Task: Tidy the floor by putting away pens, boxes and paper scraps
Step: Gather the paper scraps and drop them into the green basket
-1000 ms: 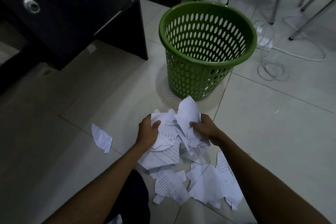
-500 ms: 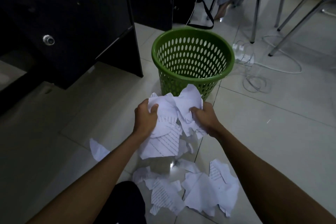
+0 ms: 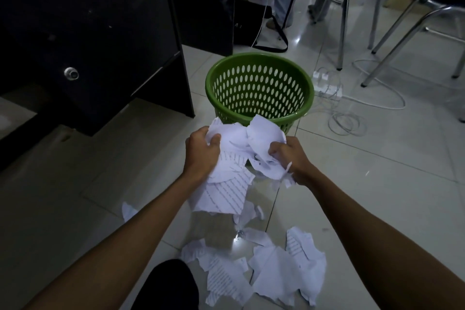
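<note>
You've got a crumpled bundle of torn paper [image 3: 241, 151], some pieces printed with lines, squeezed between both hands: left hand [image 3: 202, 152] and right hand [image 3: 289, 156] each curl tight into it, just near of the green perforated basket [image 3: 260, 88]. More ragged scraps [image 3: 264, 269] lie flat on the glossy tiled floor [image 3: 377, 184] below. Dark desk [image 3: 88, 33] far left, white cables [image 3: 347, 118] and chair legs [image 3: 344, 20] far right.

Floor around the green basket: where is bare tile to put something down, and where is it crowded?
Bare tile lies left of the green basket, between it, the dark desk and the lone scrap, and right of the right hand, before the coiled cable. Crowded: torn paper below the held bundle, and the chair legs.
</note>
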The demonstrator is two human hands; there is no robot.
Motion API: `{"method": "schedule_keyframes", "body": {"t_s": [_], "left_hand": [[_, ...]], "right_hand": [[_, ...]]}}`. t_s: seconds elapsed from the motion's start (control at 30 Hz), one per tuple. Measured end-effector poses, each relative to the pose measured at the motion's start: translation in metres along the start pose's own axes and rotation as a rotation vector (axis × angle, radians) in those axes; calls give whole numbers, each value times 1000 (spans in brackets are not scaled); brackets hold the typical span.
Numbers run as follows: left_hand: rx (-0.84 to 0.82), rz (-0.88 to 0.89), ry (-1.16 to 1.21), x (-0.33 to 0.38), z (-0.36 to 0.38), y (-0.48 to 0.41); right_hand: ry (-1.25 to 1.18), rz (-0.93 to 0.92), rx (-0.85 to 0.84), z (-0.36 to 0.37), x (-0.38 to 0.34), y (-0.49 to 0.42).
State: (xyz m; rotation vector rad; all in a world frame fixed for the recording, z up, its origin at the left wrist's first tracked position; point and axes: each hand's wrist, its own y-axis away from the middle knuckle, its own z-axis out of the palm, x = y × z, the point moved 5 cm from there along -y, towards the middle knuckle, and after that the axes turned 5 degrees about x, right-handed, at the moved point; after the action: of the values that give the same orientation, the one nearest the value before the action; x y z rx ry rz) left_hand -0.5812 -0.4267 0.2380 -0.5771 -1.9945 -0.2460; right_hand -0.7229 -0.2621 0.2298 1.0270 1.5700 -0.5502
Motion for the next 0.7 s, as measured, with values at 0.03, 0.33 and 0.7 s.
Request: {"method": "schedule_keyframes", "body": {"t_s": [0.03, 0.33, 0.7], "left_hand": [[13, 7, 15, 3, -2, -1], [58, 50, 157, 37, -5, -28], [76, 85, 119, 77, 24, -92]], "right_hand": [[-20, -7, 14, -1, -3, 0], [-196, -83, 171, -8, -34, -20], [-134, -135, 253, -36, -57, -79]]}}
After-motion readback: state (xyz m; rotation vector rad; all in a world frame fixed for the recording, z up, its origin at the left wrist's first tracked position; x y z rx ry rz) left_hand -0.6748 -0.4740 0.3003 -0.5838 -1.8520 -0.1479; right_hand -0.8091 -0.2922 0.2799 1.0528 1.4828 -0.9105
